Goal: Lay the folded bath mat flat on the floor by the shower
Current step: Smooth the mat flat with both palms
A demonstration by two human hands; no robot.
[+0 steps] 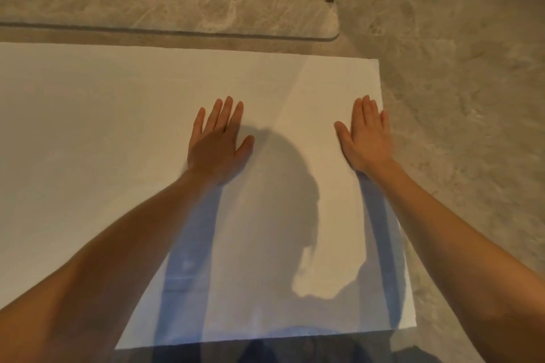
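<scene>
Marble floor (457, 68) | one white bath mat (118, 141) flat | left hand (218, 144), right hand (367, 138) fingers flat, grasping nothing

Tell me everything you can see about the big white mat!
The bath mat is plain white, looks like soft cloth, and lies spread flat on the marbled grey floor beside a raised stone step. A faint crease runs across it. The left hand and right hand press on it, palms down, casting shadows. Its left side runs out of view.

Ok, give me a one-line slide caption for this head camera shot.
Both hands, left and right, press palms-down on the white bath mat spread over the marble floor.
</scene>
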